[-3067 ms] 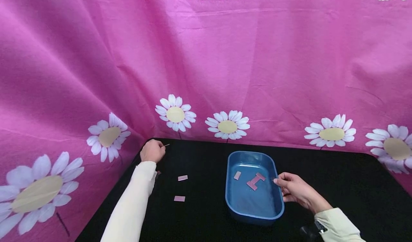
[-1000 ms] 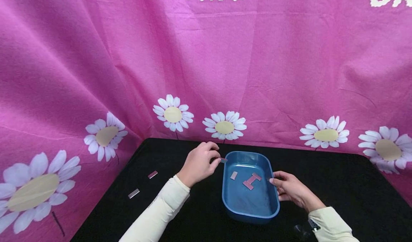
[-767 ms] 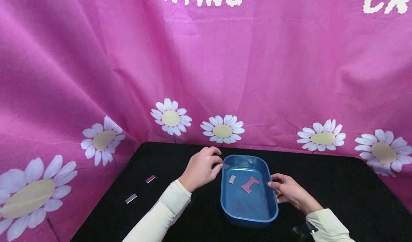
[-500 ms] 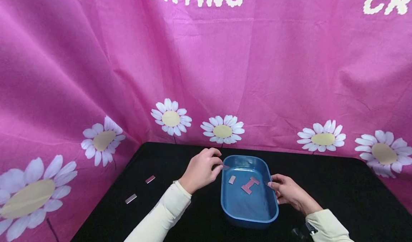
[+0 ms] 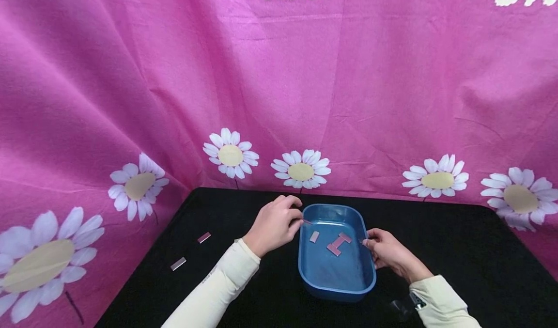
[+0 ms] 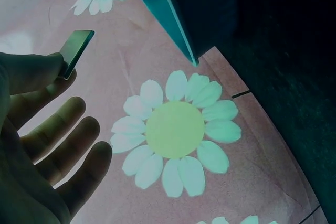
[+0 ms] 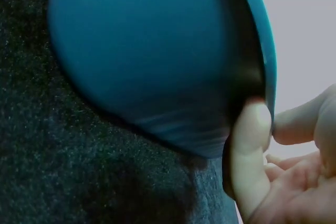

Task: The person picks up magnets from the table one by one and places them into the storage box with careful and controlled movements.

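Observation:
In the head view my left hand (image 5: 275, 225) pinches a small flat pink tile (image 5: 307, 221) between thumb and index finger, at the left rim of a blue plastic tub (image 5: 337, 279). The left wrist view shows this tile (image 6: 76, 51) held by one end, the other fingers loosely bent and apart from it. My right hand (image 5: 394, 254) grips the tub's right rim, with the thumb on one side and a finger on the other in the right wrist view. Inside the tub lie a pale tile (image 5: 314, 236) and several pink tiles (image 5: 339, 244) touching in an I-like shape.
Two loose tiles lie on the black table (image 5: 244, 299) at the left: a pink one (image 5: 204, 237) and a paler one (image 5: 178, 264). A pink cloth (image 5: 370, 100) with printed daisies hangs behind the table. My left sleeve (image 5: 218, 284) covers part of the table.
From the table's far left corner my left hand has come right to the tub's left rim, carrying the tile. Two table tiles seen earlier are now out of sight around my left arm. My right hand stays on the rim.

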`<state>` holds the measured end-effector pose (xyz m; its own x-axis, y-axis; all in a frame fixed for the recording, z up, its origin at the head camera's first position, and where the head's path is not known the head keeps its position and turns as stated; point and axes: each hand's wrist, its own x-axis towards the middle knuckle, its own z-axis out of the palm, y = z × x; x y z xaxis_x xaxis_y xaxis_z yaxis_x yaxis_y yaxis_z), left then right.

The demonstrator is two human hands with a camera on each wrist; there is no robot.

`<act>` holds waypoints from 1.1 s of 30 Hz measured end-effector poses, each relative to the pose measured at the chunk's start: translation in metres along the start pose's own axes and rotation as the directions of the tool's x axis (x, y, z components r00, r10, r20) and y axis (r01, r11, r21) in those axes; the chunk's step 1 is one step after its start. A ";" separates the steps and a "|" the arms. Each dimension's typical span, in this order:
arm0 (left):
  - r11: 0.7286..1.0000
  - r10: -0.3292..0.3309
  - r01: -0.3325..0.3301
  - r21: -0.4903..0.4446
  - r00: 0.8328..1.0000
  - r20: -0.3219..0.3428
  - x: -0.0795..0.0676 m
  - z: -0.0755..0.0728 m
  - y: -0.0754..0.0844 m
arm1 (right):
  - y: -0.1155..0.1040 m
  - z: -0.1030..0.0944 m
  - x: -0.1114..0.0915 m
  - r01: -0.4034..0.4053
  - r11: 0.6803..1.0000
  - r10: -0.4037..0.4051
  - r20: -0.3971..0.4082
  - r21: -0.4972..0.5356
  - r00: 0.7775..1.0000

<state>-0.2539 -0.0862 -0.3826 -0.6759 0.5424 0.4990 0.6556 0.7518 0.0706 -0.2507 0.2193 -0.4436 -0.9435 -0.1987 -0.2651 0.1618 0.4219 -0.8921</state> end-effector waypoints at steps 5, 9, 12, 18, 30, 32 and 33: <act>1.000 0.002 -0.002 -0.010 0.999 0.033 -0.001 0.001 -0.001 | -0.001 0.001 0.001 -0.010 1.000 0.010 0.019 -0.002 1.000; 1.000 0.016 -0.016 0.003 0.999 0.035 -0.003 0.004 -0.001 | 0.000 0.003 0.001 -0.014 1.000 0.013 0.028 0.021 1.000; 1.000 0.027 -0.028 0.010 0.999 0.035 -0.002 0.004 0.000 | 0.001 0.004 0.000 -0.031 0.999 0.031 0.023 0.032 0.999; 0.996 0.084 -0.086 0.030 0.994 0.065 0.008 -0.001 0.002 | -0.001 0.001 0.000 -0.042 0.999 0.042 0.017 0.023 0.999; 0.960 0.201 -0.238 0.147 0.953 0.226 0.031 -0.010 0.013 | -0.002 0.001 0.001 -0.055 0.998 0.054 0.030 0.040 0.998; 0.962 0.202 -0.240 0.128 0.946 0.255 0.034 -0.010 0.015 | -0.003 -0.001 0.000 -0.068 0.997 0.067 0.030 0.038 0.997; 0.963 0.202 -0.241 0.122 0.943 0.265 0.036 -0.009 0.015 | -0.002 -0.001 0.000 -0.070 0.997 0.069 0.035 0.034 0.997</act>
<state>-0.2649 -0.0587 -0.3555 -0.5942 0.7626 0.2555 0.7527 0.6392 -0.1574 -0.2515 0.2193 -0.4411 -0.9195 -0.1996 -0.3386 0.2375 0.4044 -0.8832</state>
